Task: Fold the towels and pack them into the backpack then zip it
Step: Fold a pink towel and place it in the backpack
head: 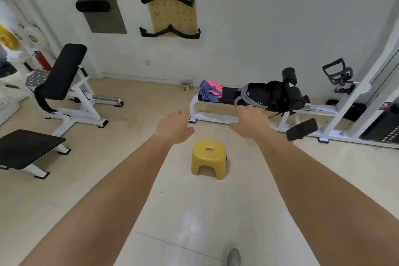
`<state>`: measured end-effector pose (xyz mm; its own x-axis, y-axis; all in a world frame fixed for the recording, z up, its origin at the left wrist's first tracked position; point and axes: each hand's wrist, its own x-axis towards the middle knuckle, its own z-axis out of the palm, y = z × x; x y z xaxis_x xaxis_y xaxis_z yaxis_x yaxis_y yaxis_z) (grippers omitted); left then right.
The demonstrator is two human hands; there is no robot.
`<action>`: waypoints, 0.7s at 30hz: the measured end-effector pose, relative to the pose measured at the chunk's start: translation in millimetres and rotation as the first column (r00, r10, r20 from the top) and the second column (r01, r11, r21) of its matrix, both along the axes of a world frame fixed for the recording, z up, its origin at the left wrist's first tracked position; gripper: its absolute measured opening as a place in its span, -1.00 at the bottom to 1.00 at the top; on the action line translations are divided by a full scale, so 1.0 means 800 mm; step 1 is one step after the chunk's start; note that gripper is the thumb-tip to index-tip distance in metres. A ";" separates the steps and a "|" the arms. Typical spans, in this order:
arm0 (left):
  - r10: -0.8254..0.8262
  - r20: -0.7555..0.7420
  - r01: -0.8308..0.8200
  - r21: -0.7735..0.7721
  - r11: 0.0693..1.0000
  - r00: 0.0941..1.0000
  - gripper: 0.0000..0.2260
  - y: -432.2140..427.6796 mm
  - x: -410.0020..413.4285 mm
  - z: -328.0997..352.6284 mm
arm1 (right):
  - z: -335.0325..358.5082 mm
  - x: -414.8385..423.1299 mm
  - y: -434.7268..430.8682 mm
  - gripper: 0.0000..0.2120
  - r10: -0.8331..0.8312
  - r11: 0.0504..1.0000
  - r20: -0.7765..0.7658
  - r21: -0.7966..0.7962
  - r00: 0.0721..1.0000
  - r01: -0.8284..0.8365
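Two bare arms reach straight out ahead, and both hands are empty. The left hand (174, 126) shows its back to the camera with the fingers loose and pointing forward, gripping nothing. The right hand (251, 123) is level with it, fingers spread and relaxed, nothing in it either. Its fingertips overlap the front edge of the bench (230, 93) in this view, but they look blurred and I cannot say they touch it.

Over on that flat black bench pad lie the towels (210, 90), a crumpled pink and blue heap at the left end, unfolded. Further right on the same pad lies the backpack (257, 95), black with grey trim, resting against the black roller pads at the bench's far end. A bare strip of pad separates the towels from the backpack.

Below and between the hands, a small yellow stool (209, 157) stands upright on the pale floor (86, 147), short of the bench. At the bottom edge a grey shoe (234, 256) peeks in.

Off to the left stands an incline bench (62, 71) with a white frame, a red fire extinguisher (42, 61) behind it. On the back wall hangs a pegboard (170, 13) carrying three black handles.
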<state>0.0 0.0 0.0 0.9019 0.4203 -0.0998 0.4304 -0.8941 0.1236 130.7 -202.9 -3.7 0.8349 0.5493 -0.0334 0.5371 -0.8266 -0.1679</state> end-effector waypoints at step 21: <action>-0.081 -0.192 0.042 -0.199 0.979 0.978 -0.54 0.390 0.638 -0.118 | -0.122 0.633 0.403 -0.44 -0.025 0.989 -0.168 -0.146 0.985 0.000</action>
<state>510.5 312.0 -94.3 0.8794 0.3198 -0.3527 0.4087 -0.8871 0.2145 637.4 119.5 -101.1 0.8169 0.5182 -0.2532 0.5010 -0.8551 -0.1335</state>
